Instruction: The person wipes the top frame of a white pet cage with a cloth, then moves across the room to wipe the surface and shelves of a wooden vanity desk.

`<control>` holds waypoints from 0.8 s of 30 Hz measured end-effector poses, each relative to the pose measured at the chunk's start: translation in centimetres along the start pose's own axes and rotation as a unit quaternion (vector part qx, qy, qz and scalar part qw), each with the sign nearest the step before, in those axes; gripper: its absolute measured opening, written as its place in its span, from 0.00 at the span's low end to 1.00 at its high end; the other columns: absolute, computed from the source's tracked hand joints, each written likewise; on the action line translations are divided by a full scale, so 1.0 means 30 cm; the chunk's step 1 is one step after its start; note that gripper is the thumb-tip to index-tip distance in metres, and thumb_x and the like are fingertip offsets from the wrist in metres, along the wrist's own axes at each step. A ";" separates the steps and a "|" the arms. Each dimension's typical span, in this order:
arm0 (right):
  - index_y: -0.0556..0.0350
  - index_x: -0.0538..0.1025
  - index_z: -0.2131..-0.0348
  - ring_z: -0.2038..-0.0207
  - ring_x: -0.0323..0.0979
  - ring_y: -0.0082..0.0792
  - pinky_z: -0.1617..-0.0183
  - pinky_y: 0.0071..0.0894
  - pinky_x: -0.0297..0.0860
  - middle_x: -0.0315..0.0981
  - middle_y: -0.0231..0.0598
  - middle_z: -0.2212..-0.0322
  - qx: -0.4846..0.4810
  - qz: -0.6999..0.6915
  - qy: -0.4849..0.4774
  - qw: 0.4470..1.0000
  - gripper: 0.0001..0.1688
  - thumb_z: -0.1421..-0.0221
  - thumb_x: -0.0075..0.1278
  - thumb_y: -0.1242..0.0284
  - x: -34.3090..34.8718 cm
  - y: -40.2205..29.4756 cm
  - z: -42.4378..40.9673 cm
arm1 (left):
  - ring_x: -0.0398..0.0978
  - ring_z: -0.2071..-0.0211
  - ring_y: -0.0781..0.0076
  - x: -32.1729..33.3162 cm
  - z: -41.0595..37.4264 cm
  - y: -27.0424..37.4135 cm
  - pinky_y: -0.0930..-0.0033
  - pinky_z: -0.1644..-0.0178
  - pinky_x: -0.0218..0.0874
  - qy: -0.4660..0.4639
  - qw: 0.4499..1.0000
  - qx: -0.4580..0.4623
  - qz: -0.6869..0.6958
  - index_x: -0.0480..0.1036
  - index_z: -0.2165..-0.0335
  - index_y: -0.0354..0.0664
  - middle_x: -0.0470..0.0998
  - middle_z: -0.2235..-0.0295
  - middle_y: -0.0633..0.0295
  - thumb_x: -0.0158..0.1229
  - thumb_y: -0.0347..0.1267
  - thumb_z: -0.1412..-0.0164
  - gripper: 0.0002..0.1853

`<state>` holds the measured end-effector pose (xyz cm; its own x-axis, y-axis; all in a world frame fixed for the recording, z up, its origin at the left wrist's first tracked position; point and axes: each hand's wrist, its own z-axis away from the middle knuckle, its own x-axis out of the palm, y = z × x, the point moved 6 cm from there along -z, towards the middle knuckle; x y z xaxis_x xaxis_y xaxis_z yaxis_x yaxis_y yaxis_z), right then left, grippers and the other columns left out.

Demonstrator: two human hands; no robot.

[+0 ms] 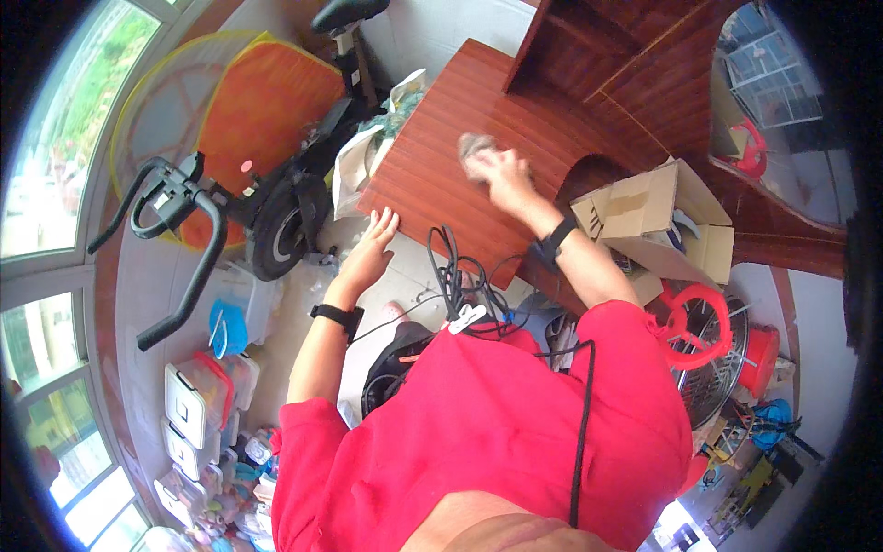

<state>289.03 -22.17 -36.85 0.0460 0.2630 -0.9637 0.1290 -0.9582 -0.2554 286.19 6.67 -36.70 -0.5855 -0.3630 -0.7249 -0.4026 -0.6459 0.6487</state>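
A reddish-brown wooden desk top (441,159) lies in front of me, joined on the right to a taller wooden unit. My right hand (500,172) is over the desk top, closed on a greyish-brown cloth (476,146); both are blurred, and the cloth seems to touch the wood. My left hand (376,238) rests with its fingertips at the near left edge of the desk top and holds nothing. A bundle of black cable (452,269) hangs at my front, beside a white clip-like piece (468,319).
An exercise bike (290,214) stands at the left, by a window. An opened cardboard box (641,214) is right of my right forearm, above a fan with a red ring (717,324). Lidded plastic boxes (186,407) are stacked at the lower left. A white bag (355,169) touches the desk's left side.
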 end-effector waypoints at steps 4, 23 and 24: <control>0.37 0.75 0.52 0.51 0.63 0.45 0.51 0.50 0.63 0.68 0.31 0.48 -0.218 -0.083 -0.024 0.972 0.28 0.55 0.48 0.78 0.021 -0.301 0.058 | 0.40 0.34 0.45 -0.001 0.001 0.001 0.56 0.33 0.44 -0.001 1.000 0.013 -0.020 0.52 0.37 0.44 0.47 0.35 0.50 0.56 0.17 0.52 0.43; 0.41 0.73 0.55 0.56 0.65 0.53 0.55 0.58 0.64 0.69 0.38 0.56 -0.031 -0.001 0.079 0.996 0.20 0.49 0.43 0.76 0.052 -0.105 -0.272 | 0.41 0.34 0.47 0.013 -0.001 -0.016 0.58 0.33 0.46 -0.002 0.999 -0.011 -0.040 0.51 0.37 0.43 0.45 0.34 0.52 0.56 0.17 0.51 0.43; 0.41 0.74 0.55 0.56 0.65 0.51 0.54 0.56 0.63 0.70 0.37 0.56 -0.103 -0.023 0.044 0.993 0.21 0.49 0.42 0.76 0.059 -0.231 -0.256 | 0.41 0.34 0.47 0.014 0.002 -0.021 0.58 0.33 0.46 -0.001 0.999 -0.012 -0.037 0.51 0.37 0.43 0.45 0.34 0.52 0.56 0.17 0.51 0.43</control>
<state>295.83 -14.20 -36.19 0.1198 0.3239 -0.9385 0.3321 -0.9039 -0.2696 286.14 6.96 -37.41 -0.5557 -0.3121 -0.7706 -0.4282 -0.6870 0.5871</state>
